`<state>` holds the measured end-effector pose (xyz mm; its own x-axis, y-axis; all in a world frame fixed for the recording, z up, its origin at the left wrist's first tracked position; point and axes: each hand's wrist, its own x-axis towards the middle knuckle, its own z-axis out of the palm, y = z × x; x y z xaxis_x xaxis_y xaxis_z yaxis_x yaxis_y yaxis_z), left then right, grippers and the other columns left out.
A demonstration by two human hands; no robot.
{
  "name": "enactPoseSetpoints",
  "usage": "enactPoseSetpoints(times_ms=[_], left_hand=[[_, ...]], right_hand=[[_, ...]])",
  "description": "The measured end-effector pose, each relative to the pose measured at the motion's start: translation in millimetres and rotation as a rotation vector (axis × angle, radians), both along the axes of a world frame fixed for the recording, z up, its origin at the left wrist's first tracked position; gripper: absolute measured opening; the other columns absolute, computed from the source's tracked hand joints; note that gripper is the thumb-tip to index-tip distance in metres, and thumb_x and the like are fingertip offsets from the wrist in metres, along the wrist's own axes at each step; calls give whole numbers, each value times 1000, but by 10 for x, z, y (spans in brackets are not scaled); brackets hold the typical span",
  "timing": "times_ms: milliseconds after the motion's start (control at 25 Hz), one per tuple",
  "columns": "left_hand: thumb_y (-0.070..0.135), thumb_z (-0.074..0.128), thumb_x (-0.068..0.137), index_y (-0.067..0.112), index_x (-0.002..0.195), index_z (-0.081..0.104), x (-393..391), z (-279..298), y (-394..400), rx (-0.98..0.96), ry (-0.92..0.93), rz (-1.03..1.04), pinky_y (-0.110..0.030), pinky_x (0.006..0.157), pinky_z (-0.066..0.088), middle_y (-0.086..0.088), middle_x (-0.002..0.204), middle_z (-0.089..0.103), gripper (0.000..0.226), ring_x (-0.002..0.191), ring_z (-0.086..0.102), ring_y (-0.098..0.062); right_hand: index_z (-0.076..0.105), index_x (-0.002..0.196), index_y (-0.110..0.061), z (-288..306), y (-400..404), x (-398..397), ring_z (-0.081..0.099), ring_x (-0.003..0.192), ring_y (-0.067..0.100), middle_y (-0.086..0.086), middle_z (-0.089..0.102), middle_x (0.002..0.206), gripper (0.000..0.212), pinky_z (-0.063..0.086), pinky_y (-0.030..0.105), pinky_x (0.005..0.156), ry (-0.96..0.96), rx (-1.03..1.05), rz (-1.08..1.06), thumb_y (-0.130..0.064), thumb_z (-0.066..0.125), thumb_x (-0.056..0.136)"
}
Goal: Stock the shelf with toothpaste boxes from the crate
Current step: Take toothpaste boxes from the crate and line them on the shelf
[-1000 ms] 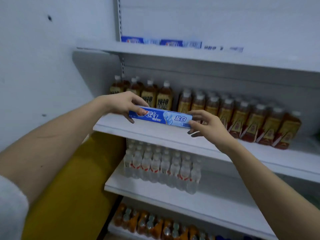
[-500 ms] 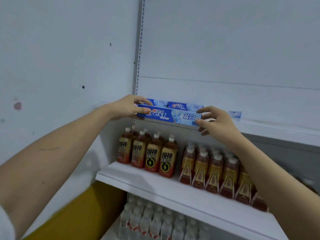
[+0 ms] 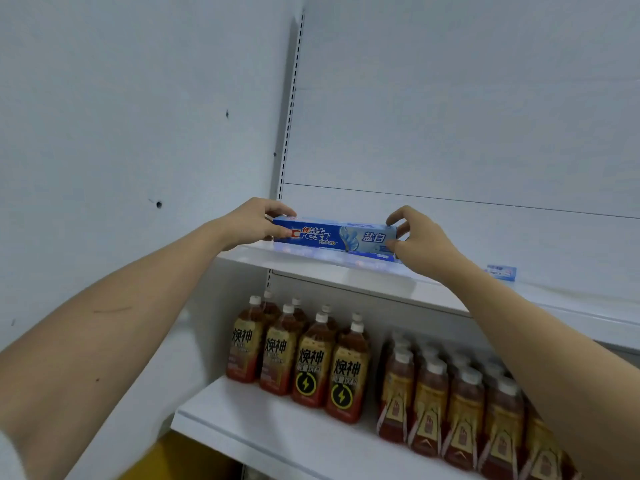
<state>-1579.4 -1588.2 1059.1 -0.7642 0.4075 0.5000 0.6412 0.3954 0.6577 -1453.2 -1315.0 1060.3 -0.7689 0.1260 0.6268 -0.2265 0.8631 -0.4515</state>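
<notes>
While both hands pinch its ends, toothpaste box (image 3: 334,237) sits at shelf (image 3: 433,292) edge.

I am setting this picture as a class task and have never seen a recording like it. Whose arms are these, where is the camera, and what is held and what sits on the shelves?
There is no machine here: the arms belong to a person, and the single camera is worn on that person's head, looking forward at the hands. The left hand and the right hand each grip one end of a blue toothpaste box, holding it level at the front edge of the top shelf. Whether it already rests on the shelf I cannot tell. Farther right on that shelf lies a second, small blue box. The shelf below carries rows of brown drink bottles with yellow labels. Something yellow shows at the bottom.
</notes>
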Motion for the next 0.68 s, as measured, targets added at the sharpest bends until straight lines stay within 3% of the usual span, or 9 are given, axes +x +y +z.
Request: enactPoseSetpoints(times_ms=[120, 320, 520, 600, 680], left_hand=[[14, 71, 88, 13, 124, 59, -454, 22, -116, 2, -26, 5, -26, 74, 58, -8, 119, 58, 38, 104, 61, -22], [6, 73, 84, 10, 114, 59, -1185, 144, -229, -92, -2, 32, -39, 85, 59, -9, 111, 60, 34, 91, 63, -20], [15, 77, 82, 12, 113, 57, -1780, 302, -149, -298, -2, 51, -33, 71, 60, -7, 110, 61, 36, 88, 65, -21], [19, 78, 82, 13, 112, 57, -1972, 365, -70, -410, 23, 71, -29, 63, 58, -8, 111, 63, 38, 85, 67, -21], [19, 78, 82, 14, 111, 57, -2140, 428, 28, -517, 38, 82, -31, 65, 60, -10, 112, 64, 36, 87, 71, -25]], right_hand=[[52, 123, -18, 132, -151, -525, 56, 80, 23, 7, 60, 110, 40, 46, 30, 60, -42, 178, -90, -2, 49, 86], [54, 113, -14, 270, -316, -1403, 58, 88, 27, 9, 60, 110, 35, 52, 37, 71, -161, 339, -208, -2, 47, 81], [58, 114, -11, 420, -338, -2041, 59, 93, 27, 9, 60, 113, 32, 50, 34, 72, -285, 437, -310, -4, 51, 83], [60, 111, -10, 451, -315, -2245, 67, 88, 29, 11, 64, 106, 29, 58, 38, 74, -376, 405, -335, -6, 56, 83], [61, 107, -8, 484, -299, -2395, 72, 81, 31, 15, 70, 94, 27, 61, 46, 74, -494, 375, -352, -6, 63, 81]])
